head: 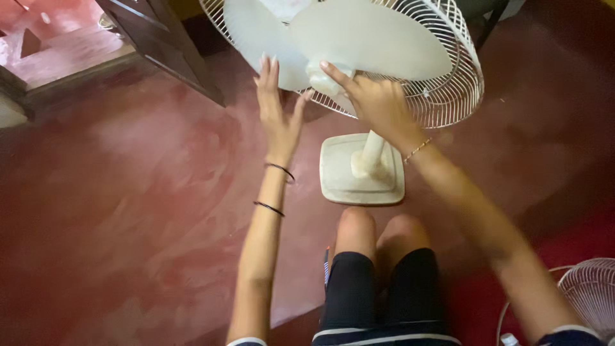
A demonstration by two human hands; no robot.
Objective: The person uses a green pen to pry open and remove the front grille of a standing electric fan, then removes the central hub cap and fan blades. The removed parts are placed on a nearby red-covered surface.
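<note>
A: What's taking up most of the view?
B: Red floor (128, 211), polished, running edge to edge. Dark door (166, 45) standing open at top left w/ a pale step beyond it.

A: And the fan?
B: White pedestal fan (384, 57) is standing on the floor right in front of the person's knees (378, 224). Front guard's off; rear grille (448, 96) is showing behind the bare blades (365, 38). Square base (336, 173) is sitting just ahead of the knees, short stem rising from it.

A: Loose guard?
B: A second wire grille (592, 295) is lying at the bottom right corner, well apart from the fan.

A: Hands?
B: Right hand (375, 99) is resting on the hub area, fingers (336, 72) spread, index tip touching the hub where the blades meet. Not gripping, just pressing. Thin bracelet on that wrist.

A: Left?
B: Left hand (278, 109) is reaching up at the lower edge of the left blade, fingers open and straight, palm flat twd the blade. Touching or just short, can't tell. Two dark bands on that forearm.
</note>
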